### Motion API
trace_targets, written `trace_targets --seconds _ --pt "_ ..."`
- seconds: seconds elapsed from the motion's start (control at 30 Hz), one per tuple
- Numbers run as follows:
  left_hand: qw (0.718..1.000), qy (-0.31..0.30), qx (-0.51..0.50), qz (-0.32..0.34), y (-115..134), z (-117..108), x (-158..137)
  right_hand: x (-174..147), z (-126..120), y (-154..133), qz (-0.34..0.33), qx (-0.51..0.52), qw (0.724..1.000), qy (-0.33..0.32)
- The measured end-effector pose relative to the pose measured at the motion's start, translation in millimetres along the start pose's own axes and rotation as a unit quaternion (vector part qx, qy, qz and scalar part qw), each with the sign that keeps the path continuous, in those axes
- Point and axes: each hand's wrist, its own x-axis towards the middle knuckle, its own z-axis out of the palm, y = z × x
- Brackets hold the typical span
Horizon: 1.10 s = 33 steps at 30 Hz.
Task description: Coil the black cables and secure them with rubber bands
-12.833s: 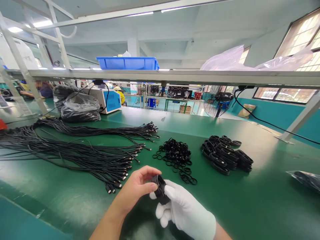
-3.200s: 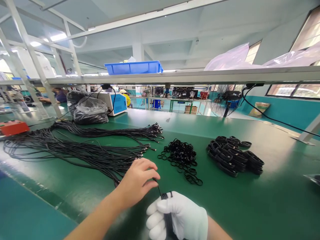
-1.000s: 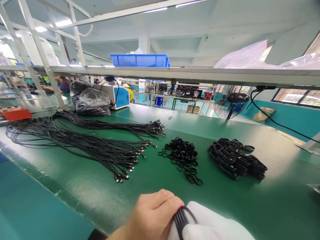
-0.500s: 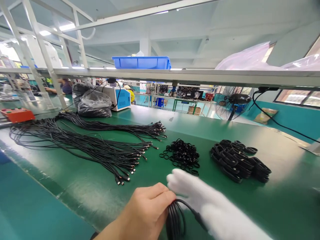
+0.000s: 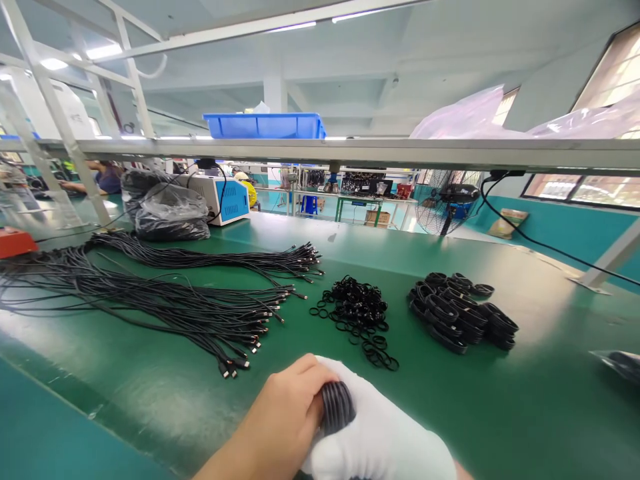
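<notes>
A coiled black cable (image 5: 337,407) is held close above the table's front part. My bare left hand (image 5: 290,410) is closed on the coil from the left. In a white glove, my right hand (image 5: 385,433) wraps round the same coil from the right, so most of the coil is hidden. Beyond my hands lies a heap of small black rings (image 5: 357,303). Several finished-looking coils of black cable (image 5: 460,313) are piled to its right. Two long bundles of loose cables stretch across the left; the nearer bundle (image 5: 175,307) ends in metal-tipped plugs.
On the green table (image 5: 500,400) stand a blue-and-white machine (image 5: 233,200) and black plastic bags (image 5: 173,210). An orange box (image 5: 15,243) is at far left. A shelf (image 5: 370,152) crosses overhead with a blue tray (image 5: 265,127). A plastic-wrapped item (image 5: 623,363) lies at far right.
My gloved right hand has come leftward and closed round the coil; the loose cable end between my hands is now out of sight. The view has turned slightly to the right.
</notes>
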Motion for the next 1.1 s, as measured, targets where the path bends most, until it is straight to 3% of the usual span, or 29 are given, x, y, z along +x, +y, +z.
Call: trace_targets --seconds 0.17,0.27,0.37,0.6,0.77,0.87,1.1 --pt "0.988 -0.015 -0.101 -0.114 0.8 -0.6 5.0 -0.1 1.4 -0.8 0.089 0.053 0.995 -0.005" --pt "0.971 -0.025 -0.171 -0.165 2.2 0.2 8.1 0.6 -3.5 6.6 0.064 0.099 0.993 -0.007" --pt "0.968 -0.009 -0.159 -0.193 3.1 3.7 11.6 2.5 -4.8 13.1 0.056 0.115 0.992 0.004" --pt "0.981 -0.006 0.006 -0.195 3.2 1.7 17.3 6.2 -0.7 15.5 0.070 0.151 0.986 0.002" --pt "0.992 0.020 -0.022 -0.121 0.7 0.7 13.3 9.5 -0.1 16.4 0.092 0.132 0.987 -0.008" --pt "0.995 0.050 0.015 -0.085 -2.7 5.3 11.2 11.6 -1.0 21.2 0.109 0.118 0.987 -0.012" --pt "0.996 0.061 0.027 -0.061 -10.5 10.2 8.3 13.4 -2.4 27.7 0.106 0.059 0.993 -0.004"
